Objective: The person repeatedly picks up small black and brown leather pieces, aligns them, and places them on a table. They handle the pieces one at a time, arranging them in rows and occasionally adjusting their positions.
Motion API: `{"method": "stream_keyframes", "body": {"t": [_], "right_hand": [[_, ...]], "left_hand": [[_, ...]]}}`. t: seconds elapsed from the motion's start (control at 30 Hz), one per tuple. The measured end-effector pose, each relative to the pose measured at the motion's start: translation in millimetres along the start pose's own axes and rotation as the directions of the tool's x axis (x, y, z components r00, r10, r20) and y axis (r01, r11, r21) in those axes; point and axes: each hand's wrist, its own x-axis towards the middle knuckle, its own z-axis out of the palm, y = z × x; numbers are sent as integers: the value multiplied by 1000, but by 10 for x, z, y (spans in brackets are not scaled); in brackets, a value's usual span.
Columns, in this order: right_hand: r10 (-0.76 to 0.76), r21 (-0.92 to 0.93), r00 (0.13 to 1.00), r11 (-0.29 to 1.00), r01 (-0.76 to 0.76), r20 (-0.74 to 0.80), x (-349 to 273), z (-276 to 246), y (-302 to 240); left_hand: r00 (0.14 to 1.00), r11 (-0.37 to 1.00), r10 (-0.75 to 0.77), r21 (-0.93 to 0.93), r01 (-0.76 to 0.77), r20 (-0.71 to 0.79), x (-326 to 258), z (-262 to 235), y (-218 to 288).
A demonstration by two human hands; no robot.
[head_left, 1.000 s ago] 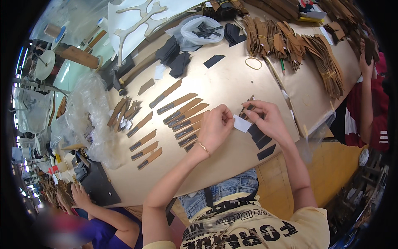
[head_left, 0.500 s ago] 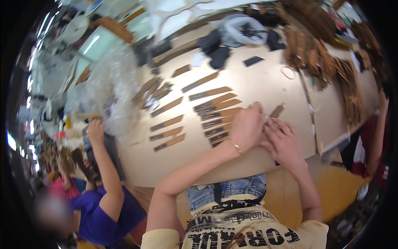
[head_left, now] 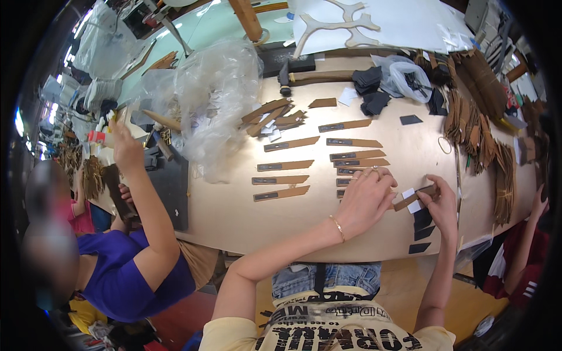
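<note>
A short brown strip (head_left: pixel 405 202), perhaps leather, slants between my two hands above the table. My right hand (head_left: pixel 441 206) pinches its right end. White pieces (head_left: pixel 414 206) show on both sides of the strip near those fingers. My left hand (head_left: pixel 369 199), with bent fingers drawn together, is at the strip's left end; whatever its fingertips hold is hidden. Dark pieces (head_left: pixel 422 233) lie below my right hand. Partly under my left hand runs a column of brown strips with dark patches (head_left: pixel 357 155); another column (head_left: pixel 284 165) lies to its left.
A hammer (head_left: pixel 316 76) lies at the back beside black pieces (head_left: pixel 367 80) and a plastic bag (head_left: pixel 404 79). Crumpled clear plastic (head_left: pixel 216 99) and brown scraps (head_left: pixel 272 117) are left of centre. Brown bundles (head_left: pixel 468 126) line the right. A co-worker's hand (head_left: pixel 127 149) is raised at left.
The view has shifted, so the table's things appear farther right. My hands have moved apart, and the brown strip with white pieces now shows between them. The co-worker's hand has risen.
</note>
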Motion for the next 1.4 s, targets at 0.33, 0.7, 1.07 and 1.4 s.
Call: {"method": "stream_keyframes", "body": {"t": [0.33, 0.7, 1.07, 1.4], "right_hand": [[-304, 224, 941, 937, 267, 148, -3, -60, -1136], [-691, -143, 683, 671, 728, 235, 1567, 1759, -2585], [-708, 208, 679, 706, 677, 194, 1789, 1786, -2630], [-581, 379, 507, 809, 450, 637, 1825, 1713, -2551]], "left_hand": [[986, 946, 2, -319, 51, 165, 243, -708, -178], [912, 916, -354, 120, 383, -208, -141, -2301, -1200], [812, 916, -390, -275, 293, -434, -360, -2871, -1134], [904, 861, -427, -315, 399, -21, 127, -3012, -1069]]}}
